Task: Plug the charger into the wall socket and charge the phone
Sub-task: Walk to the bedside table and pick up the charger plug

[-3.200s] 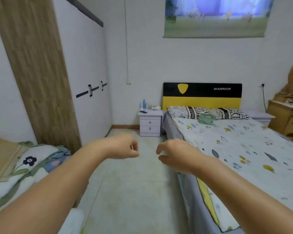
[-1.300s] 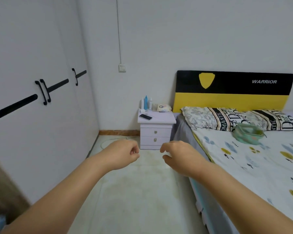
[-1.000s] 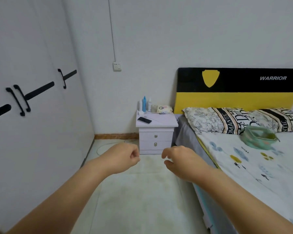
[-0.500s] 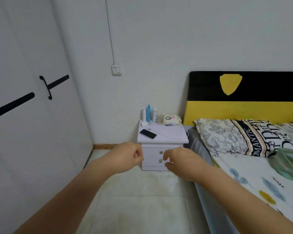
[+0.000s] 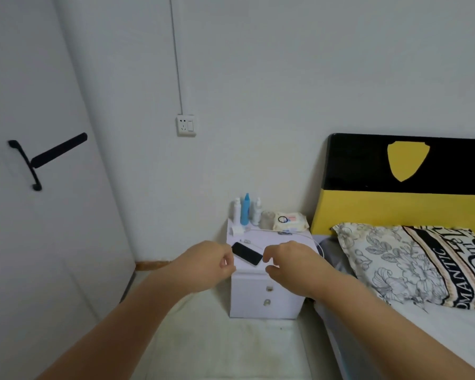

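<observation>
A black phone [image 5: 246, 253] lies flat on a white bedside cabinet [image 5: 266, 297]. A white charger block [image 5: 237, 230] rests at the cabinet's back left, and its white cable [image 5: 294, 235] runs across the top to the right edge. A white wall socket [image 5: 186, 125] is mounted on the wall above and left of the cabinet. My left hand [image 5: 207, 263] hovers in front of the cabinet, just left of the phone, fingers curled and holding nothing. My right hand [image 5: 291, 266] hovers just right of the phone, fingers loosely bent and empty.
Several bottles [image 5: 246, 209] and a wipes pack [image 5: 288, 222] stand at the cabinet's back. A bed with a patterned pillow [image 5: 412, 264] and a black and yellow headboard [image 5: 406, 185] fills the right. A white wardrobe [image 5: 39, 187] with black handles lines the left. Pale floor [image 5: 231, 349] lies between.
The view has closed in on the bedside cabinet and wall socket. Both hands stay held out in front, now level with the phone. Neither hand has taken hold of anything.
</observation>
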`<state>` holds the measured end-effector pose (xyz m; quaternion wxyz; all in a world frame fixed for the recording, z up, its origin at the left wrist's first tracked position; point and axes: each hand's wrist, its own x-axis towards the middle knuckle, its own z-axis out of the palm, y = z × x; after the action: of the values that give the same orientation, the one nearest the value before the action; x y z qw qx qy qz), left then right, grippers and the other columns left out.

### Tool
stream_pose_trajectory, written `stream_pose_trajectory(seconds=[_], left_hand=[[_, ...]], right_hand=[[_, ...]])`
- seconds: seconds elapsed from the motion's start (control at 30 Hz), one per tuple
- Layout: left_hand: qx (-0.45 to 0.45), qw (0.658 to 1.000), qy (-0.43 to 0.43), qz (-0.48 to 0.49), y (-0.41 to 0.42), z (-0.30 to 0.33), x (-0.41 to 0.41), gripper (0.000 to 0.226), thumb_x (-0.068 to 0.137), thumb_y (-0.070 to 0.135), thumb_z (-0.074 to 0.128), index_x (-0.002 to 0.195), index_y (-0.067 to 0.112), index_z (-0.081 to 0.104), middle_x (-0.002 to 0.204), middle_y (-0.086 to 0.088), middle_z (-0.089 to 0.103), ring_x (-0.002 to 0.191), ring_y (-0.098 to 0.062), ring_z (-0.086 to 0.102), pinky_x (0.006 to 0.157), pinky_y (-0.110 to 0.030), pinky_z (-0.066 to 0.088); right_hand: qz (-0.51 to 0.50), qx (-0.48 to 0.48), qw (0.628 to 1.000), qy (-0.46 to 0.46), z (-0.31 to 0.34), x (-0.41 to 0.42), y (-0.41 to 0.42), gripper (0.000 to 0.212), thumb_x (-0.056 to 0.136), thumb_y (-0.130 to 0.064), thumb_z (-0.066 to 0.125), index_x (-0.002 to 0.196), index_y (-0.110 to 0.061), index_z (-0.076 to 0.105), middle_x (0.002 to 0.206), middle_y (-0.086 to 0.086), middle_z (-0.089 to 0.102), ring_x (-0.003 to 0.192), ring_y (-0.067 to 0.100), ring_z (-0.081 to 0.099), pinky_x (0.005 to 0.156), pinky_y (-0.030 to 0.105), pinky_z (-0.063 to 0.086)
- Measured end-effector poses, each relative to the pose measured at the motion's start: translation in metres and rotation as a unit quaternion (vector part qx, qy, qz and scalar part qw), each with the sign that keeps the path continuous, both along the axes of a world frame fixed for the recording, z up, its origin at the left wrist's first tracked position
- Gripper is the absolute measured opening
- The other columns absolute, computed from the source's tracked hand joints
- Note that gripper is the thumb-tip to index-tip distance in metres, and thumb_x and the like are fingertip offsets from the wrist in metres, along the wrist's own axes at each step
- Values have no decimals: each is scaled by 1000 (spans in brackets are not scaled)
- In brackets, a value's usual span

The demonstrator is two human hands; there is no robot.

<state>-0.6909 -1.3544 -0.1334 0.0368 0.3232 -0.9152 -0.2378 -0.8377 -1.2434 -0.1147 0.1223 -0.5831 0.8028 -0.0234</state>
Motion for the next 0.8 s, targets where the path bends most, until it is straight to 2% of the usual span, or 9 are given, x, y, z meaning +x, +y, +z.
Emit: stream_pose_trajectory(seconds=[0.07, 0.17, 0.33, 0.57, 0.73, 0.8], left_hand=[[3, 1000, 1, 7, -35, -1, -8, 19, 86, 26, 50, 96, 15, 62, 80, 8, 55, 77, -13, 50, 70, -22, 39], [8, 1000, -7, 10, -79, -6, -23, 18, 86, 26, 50, 95, 15, 62, 89, 4, 59, 79, -12, 52, 73, -22, 40], [17, 999, -28, 9, -140, -21, -55, 19, 85, 24, 50, 96, 16, 63, 99, -3, 67, 81, -13, 54, 73, -22, 41], [26, 999, -41, 22, -225, -38, -115, 19, 86, 23, 49, 99, 15, 60, 106, -3, 65, 82, -13, 50, 73, -23, 37], [42, 997, -54, 31, -280, -44, -165, 20, 90, 23, 46, 103, 13, 58, 110, -7, 63, 87, -15, 52, 71, -20, 39], [59, 996, -51, 42, -298, -52, -178, 21, 89, 24, 46, 104, 13, 58, 109, -8, 64, 92, -19, 57, 77, -24, 44]], right_hand=[[-4, -2, 1000, 9, 0, -8, -31, 29, 92, -24, 42, 115, -15, 59, 114, 9, 66, 104, 26, 59, 89, 39, 51], [-11, 12, 1000, -7, -8, -22, -70, 28, 91, -23, 43, 111, -13, 60, 112, 10, 66, 102, 27, 60, 89, 40, 51], [-15, 39, 999, -20, -21, -57, -131, 29, 93, -23, 43, 115, -14, 59, 115, 9, 65, 103, 26, 60, 91, 39, 52], [-6, 41, 998, -40, -35, -124, -222, 33, 93, -28, 44, 124, -21, 54, 125, 6, 60, 111, 24, 57, 95, 36, 50], [11, 61, 998, -23, -43, -175, -284, 32, 94, -25, 42, 121, -15, 56, 123, 8, 61, 109, 25, 57, 95, 36, 47], [14, 68, 997, -24, -51, -190, -309, 31, 94, -24, 42, 118, -12, 57, 121, 10, 62, 109, 26, 58, 95, 38, 47]])
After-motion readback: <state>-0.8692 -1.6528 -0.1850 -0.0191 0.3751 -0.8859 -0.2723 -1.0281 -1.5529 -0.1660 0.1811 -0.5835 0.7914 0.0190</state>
